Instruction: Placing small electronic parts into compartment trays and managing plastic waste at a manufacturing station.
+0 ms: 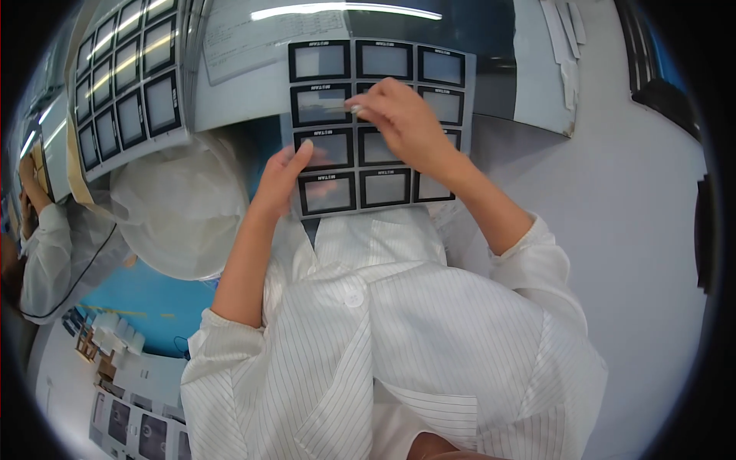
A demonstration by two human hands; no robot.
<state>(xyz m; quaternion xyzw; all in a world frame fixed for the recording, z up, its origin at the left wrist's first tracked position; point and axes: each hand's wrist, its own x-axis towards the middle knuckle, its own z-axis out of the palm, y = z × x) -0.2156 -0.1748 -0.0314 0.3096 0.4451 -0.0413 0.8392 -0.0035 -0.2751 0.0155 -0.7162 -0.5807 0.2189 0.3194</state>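
Observation:
A clear-looking sheet [470, 84] carries rows of black-framed rectangular panels with pale, see-through windows. It lies in front of me, partly over the table edge. My left hand [282, 175] grips the sheet's left edge, thumb on top; its fingers show faintly through the windows from beneath. Over the middle of the sheet is my right hand [399, 119], its thumb and forefinger pinched together. Something small and pale shows at those fingertips, too small to name. They sit by the right side of a black-framed panel [316, 106] in the second row. My right hand hides part of the middle panels.
Another sheet of black-framed panels [138, 103] stands at the upper left. A printed paper [245, 46] lies on the table behind. Below the table's left side is a round bin with a whitish liner [180, 222]. At far left, a co-worker's sleeve [50, 245] and hand show.

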